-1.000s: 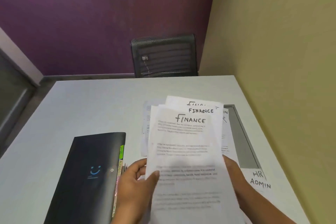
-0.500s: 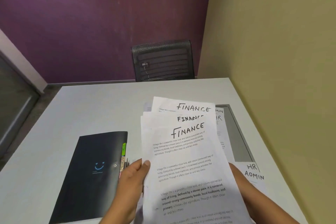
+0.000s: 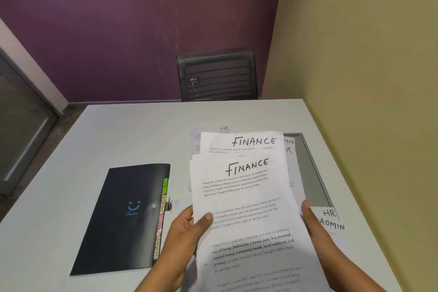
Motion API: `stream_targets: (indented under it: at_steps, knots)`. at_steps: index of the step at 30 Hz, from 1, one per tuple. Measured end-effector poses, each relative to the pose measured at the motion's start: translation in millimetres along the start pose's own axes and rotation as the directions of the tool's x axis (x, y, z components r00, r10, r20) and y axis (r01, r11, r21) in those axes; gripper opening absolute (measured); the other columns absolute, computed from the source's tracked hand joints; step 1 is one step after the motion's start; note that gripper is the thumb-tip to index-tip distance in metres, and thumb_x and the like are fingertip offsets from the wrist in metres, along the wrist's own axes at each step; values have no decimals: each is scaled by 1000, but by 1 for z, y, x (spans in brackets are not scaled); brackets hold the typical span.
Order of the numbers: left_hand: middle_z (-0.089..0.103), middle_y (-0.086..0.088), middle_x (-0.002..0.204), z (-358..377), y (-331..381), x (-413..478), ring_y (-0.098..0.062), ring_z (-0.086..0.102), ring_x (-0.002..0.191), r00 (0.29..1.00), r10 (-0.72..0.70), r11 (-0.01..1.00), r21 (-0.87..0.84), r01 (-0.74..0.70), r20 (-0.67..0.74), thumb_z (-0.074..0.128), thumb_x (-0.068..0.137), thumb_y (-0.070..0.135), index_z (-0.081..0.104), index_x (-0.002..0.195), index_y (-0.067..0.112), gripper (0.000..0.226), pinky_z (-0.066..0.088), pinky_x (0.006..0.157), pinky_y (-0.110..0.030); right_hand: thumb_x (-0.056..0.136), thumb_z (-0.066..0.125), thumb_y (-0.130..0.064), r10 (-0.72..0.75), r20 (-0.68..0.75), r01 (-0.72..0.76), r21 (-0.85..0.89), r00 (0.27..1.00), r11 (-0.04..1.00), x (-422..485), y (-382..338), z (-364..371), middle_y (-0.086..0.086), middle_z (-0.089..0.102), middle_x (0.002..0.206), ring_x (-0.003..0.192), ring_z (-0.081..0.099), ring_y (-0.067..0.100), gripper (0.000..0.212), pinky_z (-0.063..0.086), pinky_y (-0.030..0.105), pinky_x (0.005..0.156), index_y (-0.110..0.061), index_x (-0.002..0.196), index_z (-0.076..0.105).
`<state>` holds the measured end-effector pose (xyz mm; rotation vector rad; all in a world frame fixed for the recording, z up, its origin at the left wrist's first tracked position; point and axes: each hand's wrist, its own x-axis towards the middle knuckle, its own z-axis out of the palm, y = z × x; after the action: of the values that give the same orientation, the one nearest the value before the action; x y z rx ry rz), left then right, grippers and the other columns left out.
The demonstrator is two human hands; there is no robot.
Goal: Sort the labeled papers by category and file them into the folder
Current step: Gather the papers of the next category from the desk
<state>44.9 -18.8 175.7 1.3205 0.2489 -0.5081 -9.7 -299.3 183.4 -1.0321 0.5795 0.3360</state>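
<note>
On table (image 3: 118, 137), one shut folder (image 3: 123, 216), long axis running away from the wearer, tabbed edge just left of left hand (image 3: 187, 232), the nearer one. Held above: two FINANCE sheets (image 3: 246, 197) showing, thumb-pinched at left edge, gripped at right edge by right hand (image 3: 317, 232). Beneath, loose HR and ADMIN papers (image 3: 331, 220), number unclear.

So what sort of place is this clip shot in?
Probably a small office or meeting room: a mesh-backed office chair at a plain white table, a black file folder, and papers headed FINANCE.
</note>
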Motion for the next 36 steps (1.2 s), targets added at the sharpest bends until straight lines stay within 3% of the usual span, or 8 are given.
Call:
stream_targets:
  at_steps: [3, 7, 15, 19, 23, 28, 30, 36]
  knots:
    - [73, 3, 118, 3, -12, -8, -19, 70, 108, 993, -88, 983, 170, 73, 82, 67, 91, 28, 64, 128, 21, 37, 53, 98, -41, 74, 78, -38, 8, 157, 42, -309, 988, 950, 6, 21, 19, 18, 71, 122, 110, 68, 38, 66, 56, 44, 88, -9, 130, 60]
    - [74, 11, 114, 10, -22, -22, -9, 72, 100, 994, -98, 972, 219, 85, 52, 61, 97, 22, 64, 123, 26, 27, 57, 73, -20, 62, 81, -34, -70, 108, 108, -403, 992, 909, 12, 30, 9, 12, 74, 116, 104, 72, 31, 67, 57, 42, 88, -10, 123, 65]
    - [77, 13, 101, 12, -26, -19, -8, 74, 91, 993, 109, 962, 255, -94, -47, 62, 96, 11, 69, 108, 28, 22, 58, 68, -21, 84, 77, -15, -316, 22, 239, -703, 949, 670, 17, 32, 12, -18, 77, 98, 95, 72, 6, 25, 57, 35, 86, -32, 101, 71]
    - [76, 18, 102, 8, -24, 1, -5, 71, 101, 951, 298, 901, 354, -252, -80, 69, 90, 5, 73, 101, 32, 30, 57, 88, -28, 84, 77, -12, -440, -12, 329, -646, 898, 689, 25, 28, 27, -25, 75, 83, 86, 72, -2, 28, 55, 18, 71, -37, 93, 67]
    - [70, 32, 88, 4, -22, 18, 17, 64, 90, 904, 423, 814, 466, -347, -66, 74, 84, 2, 65, 98, 37, 39, 47, 78, -2, 79, 82, -13, -492, 18, 397, -617, 870, 679, 37, 28, 33, -13, 76, 98, 93, 71, 3, 35, 55, 24, 80, -38, 97, 66]
    - [72, 16, 97, -9, -46, 41, 1, 69, 91, 952, 284, 861, 467, -200, -116, 81, 80, 16, 69, 109, 22, 32, 58, 83, -24, 80, 81, -12, -438, 7, 356, -594, 899, 721, 46, 30, 38, -23, 62, 49, 48, 60, -7, 19, 44, 5, 54, -19, 79, 63]
    - [72, 16, 95, -12, -55, 46, 7, 67, 88, 949, 296, 834, 513, -202, -108, 80, 81, 17, 69, 103, 26, 26, 58, 85, -27, 83, 75, -2, -437, -9, 347, -591, 900, 728, 47, 31, 43, -19, 38, 28, 30, 45, -5, 51, 34, 4, 41, -25, 55, 40]
    - [69, 36, 81, -8, -51, 42, 11, 66, 84, 916, 399, 790, 516, -331, -24, 68, 90, 5, 65, 94, 38, 33, 49, 71, -6, 84, 78, -16, -369, -31, 281, -591, 929, 757, 54, 35, 27, -20, 48, 37, 36, 48, -2, 42, 35, 9, 48, -33, 62, 47]
